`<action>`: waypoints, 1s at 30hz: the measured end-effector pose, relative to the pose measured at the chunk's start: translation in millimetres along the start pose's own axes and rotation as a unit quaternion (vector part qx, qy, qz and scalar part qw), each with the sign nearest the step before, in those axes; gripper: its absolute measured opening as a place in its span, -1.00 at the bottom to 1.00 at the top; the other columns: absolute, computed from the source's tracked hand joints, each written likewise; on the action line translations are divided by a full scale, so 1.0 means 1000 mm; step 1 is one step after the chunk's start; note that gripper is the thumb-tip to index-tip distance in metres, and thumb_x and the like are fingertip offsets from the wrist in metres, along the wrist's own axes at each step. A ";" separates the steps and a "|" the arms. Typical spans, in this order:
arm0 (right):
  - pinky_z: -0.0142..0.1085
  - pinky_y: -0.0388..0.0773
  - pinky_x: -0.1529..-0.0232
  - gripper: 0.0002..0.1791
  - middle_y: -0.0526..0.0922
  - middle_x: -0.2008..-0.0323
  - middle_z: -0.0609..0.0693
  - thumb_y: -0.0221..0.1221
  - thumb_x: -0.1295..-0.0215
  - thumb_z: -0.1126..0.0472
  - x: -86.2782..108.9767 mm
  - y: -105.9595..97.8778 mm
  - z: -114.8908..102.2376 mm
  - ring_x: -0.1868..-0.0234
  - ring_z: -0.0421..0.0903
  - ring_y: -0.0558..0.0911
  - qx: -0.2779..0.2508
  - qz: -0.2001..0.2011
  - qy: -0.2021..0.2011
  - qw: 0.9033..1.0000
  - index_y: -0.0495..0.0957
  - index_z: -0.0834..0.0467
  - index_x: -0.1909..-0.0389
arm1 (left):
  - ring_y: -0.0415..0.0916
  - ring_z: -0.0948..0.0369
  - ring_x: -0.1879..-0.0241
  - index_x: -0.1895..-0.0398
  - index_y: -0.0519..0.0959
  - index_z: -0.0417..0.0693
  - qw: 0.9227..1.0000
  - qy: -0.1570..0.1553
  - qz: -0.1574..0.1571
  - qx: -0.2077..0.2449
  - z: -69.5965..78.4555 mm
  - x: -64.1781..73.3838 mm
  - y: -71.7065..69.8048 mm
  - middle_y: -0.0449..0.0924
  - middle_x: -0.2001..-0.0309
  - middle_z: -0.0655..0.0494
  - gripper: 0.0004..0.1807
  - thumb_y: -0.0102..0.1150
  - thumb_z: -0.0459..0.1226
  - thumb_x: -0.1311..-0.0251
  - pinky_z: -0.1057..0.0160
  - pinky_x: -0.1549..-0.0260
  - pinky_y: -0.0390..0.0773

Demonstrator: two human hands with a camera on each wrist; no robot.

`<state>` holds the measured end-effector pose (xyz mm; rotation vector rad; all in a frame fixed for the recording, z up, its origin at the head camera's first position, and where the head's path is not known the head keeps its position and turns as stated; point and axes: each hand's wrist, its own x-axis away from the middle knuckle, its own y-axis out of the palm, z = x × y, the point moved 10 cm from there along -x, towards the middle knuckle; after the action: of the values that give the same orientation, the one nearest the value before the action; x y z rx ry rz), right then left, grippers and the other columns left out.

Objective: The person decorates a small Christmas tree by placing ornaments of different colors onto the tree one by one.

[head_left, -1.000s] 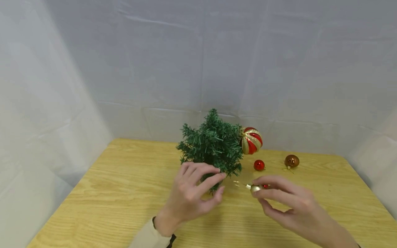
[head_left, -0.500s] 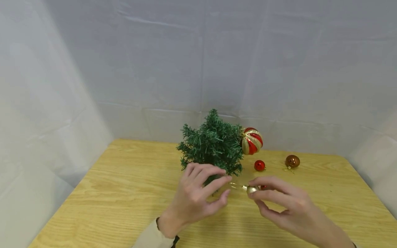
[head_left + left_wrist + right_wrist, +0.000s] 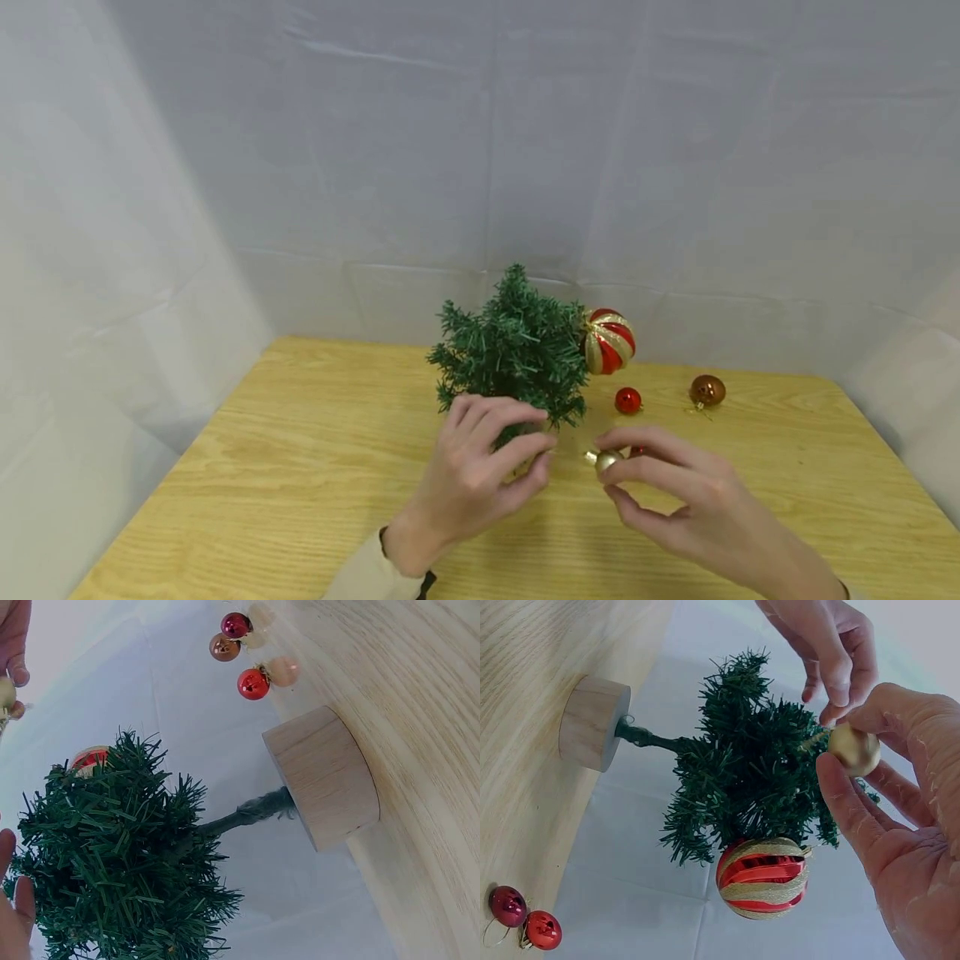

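Note:
My right hand pinches a small gold Christmas bauble between thumb and fingers, its cap pointing left. Facing it, my left hand brings thumb and index finger together at the bauble's thin gold hanging loop, which is mostly hidden by the fingertips. Both hands are in front of a small artificial Christmas tree. In the left wrist view the tree stands on a round wooden base. A large red-and-gold striped bauble hangs on the tree's right side.
Right of the tree, a red bauble and a brown bauble lie on the wooden table. A dark red bauble, partly behind my right hand in the head view, lies nearby. White cloth hangs behind the table.
My right hand has moved slightly left with the gold bauble, and my left hand slightly right. My left thumb has closed towards the index finger at the loop, which showed clearly before.

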<state>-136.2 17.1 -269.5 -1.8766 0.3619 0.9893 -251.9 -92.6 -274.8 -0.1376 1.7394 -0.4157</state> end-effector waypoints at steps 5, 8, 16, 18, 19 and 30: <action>-0.61 0.59 0.15 -0.93 0.69 0.09 -0.05 0.24 -0.42 0.15 -0.001 0.001 0.006 0.18 -0.30 0.67 0.010 0.000 0.041 0.999 0.60 -0.03 0.31 | 0.60 0.15 0.12 0.33 0.74 0.03 1.000 -0.012 0.009 0.010 -0.001 -0.001 -0.003 0.70 0.10 0.08 -0.77 0.08 -0.23 -0.38 0.18 0.12 0.50; -0.64 0.55 0.23 -0.94 0.67 0.16 -0.08 0.24 -0.41 0.17 -0.003 0.002 0.007 0.28 -0.37 0.62 0.007 0.007 0.042 0.999 0.59 0.02 0.29 | 0.60 0.15 0.11 0.35 0.74 0.03 1.000 -0.019 0.012 0.015 -0.001 -0.002 -0.004 0.71 0.10 0.07 -0.76 0.09 -0.22 -0.38 0.18 0.11 0.50; -0.70 0.47 0.38 -0.80 0.66 0.27 -0.11 0.18 -0.48 0.07 -0.011 0.006 0.002 0.41 -0.44 0.52 0.041 0.034 0.013 0.998 0.70 0.08 0.17 | 0.59 0.15 0.09 0.39 0.72 0.03 0.998 -0.035 0.016 0.039 0.001 -0.004 -0.004 0.70 0.08 0.06 -0.77 0.08 -0.24 -0.34 0.18 0.07 0.52; -0.70 0.46 0.39 -0.80 0.65 0.28 -0.11 0.17 -0.48 0.08 -0.012 0.007 0.002 0.43 -0.43 0.52 0.047 0.037 0.009 0.998 0.72 0.07 0.21 | 0.58 0.15 0.08 0.40 0.71 0.03 0.998 -0.040 0.013 0.042 0.001 -0.004 -0.003 0.70 0.08 0.07 -0.78 0.08 -0.23 -0.34 0.18 0.06 0.51; -0.70 0.46 0.39 -0.80 0.64 0.28 -0.11 0.17 -0.49 0.08 -0.012 0.008 0.002 0.43 -0.43 0.52 0.050 0.037 0.011 0.998 0.72 0.05 0.22 | 0.58 0.15 0.08 0.40 0.71 0.04 0.998 -0.041 0.013 0.043 0.001 -0.004 -0.003 0.70 0.07 0.07 -0.78 0.09 -0.23 -0.34 0.18 0.06 0.51; -0.67 0.46 0.37 -0.75 0.63 0.30 -0.16 0.05 -0.55 0.08 -0.014 0.009 0.008 0.41 -0.40 0.51 0.066 0.045 0.039 0.996 0.63 0.08 0.27 | 0.59 0.13 0.06 0.43 0.68 0.02 0.997 -0.062 0.013 0.052 -0.003 -0.007 -0.003 0.69 0.08 0.05 -0.83 0.13 -0.25 -0.28 0.14 0.08 0.49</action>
<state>-154.4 16.6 -265.8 -1.7945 0.5502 0.9296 -253.5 -92.7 -266.9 -0.0641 1.5931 -0.4679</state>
